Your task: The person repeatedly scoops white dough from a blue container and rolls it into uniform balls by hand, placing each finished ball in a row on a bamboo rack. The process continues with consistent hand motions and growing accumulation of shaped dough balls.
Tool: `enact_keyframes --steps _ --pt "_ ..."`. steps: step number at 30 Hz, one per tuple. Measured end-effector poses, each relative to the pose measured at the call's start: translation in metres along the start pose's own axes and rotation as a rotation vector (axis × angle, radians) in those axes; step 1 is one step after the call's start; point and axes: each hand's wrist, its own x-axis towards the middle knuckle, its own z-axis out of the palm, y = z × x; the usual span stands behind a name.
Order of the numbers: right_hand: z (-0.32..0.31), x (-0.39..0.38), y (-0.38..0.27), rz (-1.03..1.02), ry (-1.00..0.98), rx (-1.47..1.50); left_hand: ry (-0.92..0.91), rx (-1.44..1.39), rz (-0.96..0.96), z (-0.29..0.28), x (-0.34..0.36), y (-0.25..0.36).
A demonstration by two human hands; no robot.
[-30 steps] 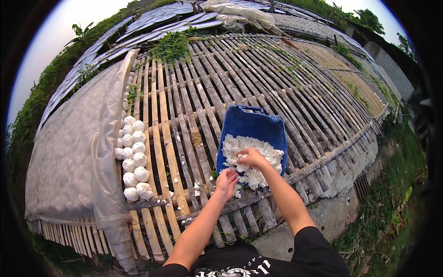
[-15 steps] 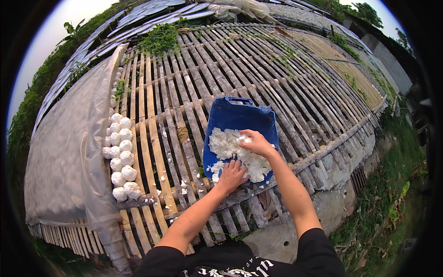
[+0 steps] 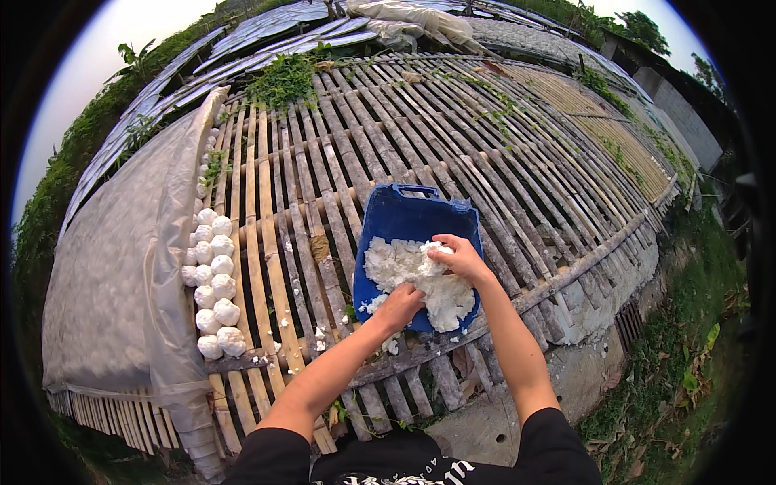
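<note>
A blue plastic container (image 3: 414, 212) lies on the bamboo slat rack (image 3: 307, 194), holding a mound of white crumbly material (image 3: 386, 263). My right hand (image 3: 454, 259) grips a lump of that material (image 3: 436, 248) over the right side of the mound. Just below and left, my left hand (image 3: 400, 304) has its fingers curled down into the mound near the container's left front; what they hold is hidden. Small white crumbs are scattered on the slats. Left of the container, white balls (image 3: 222, 263) sit in rows along the edge of a translucent plastic sheet (image 3: 113, 275).
The rack runs back to leafy vines (image 3: 283, 77), panels (image 3: 267, 24) and crumpled plastic covers (image 3: 412, 20). Concrete (image 3: 501, 420) and grass (image 3: 679, 323) lie beside the near and right edges. A grey wall (image 3: 679, 117) stands at the far right.
My left hand has moved from the container's front edge into the mound, its fingers now curled. My right hand has shifted up and right, with a white lump now visible in its fingers.
</note>
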Motion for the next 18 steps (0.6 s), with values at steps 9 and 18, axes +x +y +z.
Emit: enact_keyframes --steps 9,18 --pt "0.015 0.009 -0.001 -0.109 0.116 -0.158 0.430 -0.516 -0.642 -0.031 0.030 -0.017" --pt "0.068 -0.005 -0.004 -0.381 0.174 -0.315 0.471 -2.042 -1.087 -0.033 0.036 0.002"
